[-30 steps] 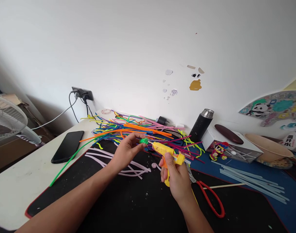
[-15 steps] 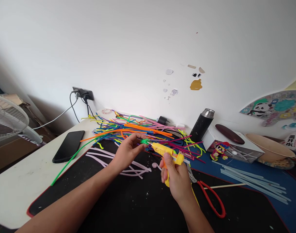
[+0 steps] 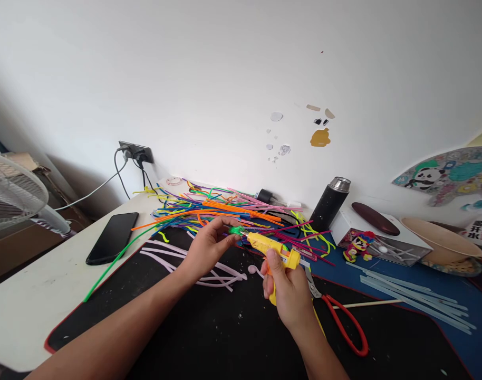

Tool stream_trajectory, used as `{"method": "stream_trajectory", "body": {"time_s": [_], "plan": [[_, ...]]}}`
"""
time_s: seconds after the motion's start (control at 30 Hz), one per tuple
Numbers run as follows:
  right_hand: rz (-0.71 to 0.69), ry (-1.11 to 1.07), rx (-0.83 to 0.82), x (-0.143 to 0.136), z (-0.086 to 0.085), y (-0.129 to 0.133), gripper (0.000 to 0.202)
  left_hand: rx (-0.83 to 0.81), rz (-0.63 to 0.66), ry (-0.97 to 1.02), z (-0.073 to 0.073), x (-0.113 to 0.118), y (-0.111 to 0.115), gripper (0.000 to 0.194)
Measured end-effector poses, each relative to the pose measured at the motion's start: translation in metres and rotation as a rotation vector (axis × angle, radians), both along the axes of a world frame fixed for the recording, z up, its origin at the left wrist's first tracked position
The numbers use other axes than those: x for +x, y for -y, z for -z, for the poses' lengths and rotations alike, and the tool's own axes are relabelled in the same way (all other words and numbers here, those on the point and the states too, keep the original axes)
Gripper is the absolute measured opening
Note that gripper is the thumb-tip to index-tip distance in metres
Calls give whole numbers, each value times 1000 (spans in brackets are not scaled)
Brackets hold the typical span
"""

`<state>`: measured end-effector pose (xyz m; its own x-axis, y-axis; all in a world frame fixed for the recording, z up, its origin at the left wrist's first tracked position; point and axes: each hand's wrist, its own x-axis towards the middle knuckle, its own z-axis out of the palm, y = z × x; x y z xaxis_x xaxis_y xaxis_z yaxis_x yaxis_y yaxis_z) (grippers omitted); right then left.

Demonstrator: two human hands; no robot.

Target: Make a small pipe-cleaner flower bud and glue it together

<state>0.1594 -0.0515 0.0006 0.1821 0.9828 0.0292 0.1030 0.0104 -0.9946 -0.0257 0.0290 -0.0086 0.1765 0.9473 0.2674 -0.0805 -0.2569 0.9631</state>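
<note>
Between the thumb and fingers of my left hand point(image 3: 211, 244) is a small green fuzzy piece point(image 3: 236, 230), which looks like coiled pipe cleaner. My right hand point(image 3: 289, 285) grips a yellow hot glue gun point(image 3: 267, 245) with an orange trigger. Its metal nozzle meets the green piece, or comes very near it. Below the left hand lie pale lilac pipe cleaners point(image 3: 213, 285) on the black mat point(image 3: 209, 332). Beside my right wrist rest red-handled scissors point(image 3: 354, 338), their blades partly hidden behind the hand.
A heap of colourful pipe cleaners point(image 3: 209, 206) spreads along the wall. A black phone point(image 3: 112, 237) lies at left. To the right are a black thermos point(image 3: 330, 203), a small figurine point(image 3: 358, 246), translucent glue sticks point(image 3: 418, 298) and a bowl point(image 3: 439, 237). A fan point(image 3: 15, 190) stands far left.
Almost nothing differs. The view has shifted very slightly; both hands keep their places, with the glue gun's nozzle still at the green piece.
</note>
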Motion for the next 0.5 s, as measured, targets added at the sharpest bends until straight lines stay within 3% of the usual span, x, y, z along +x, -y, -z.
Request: {"method": "stream_trajectory", "body": {"time_s": [0.5], "plan": [[-1,19,18,3,6,-3,70,-3,-4,21,0,-1,-1,39]]}}
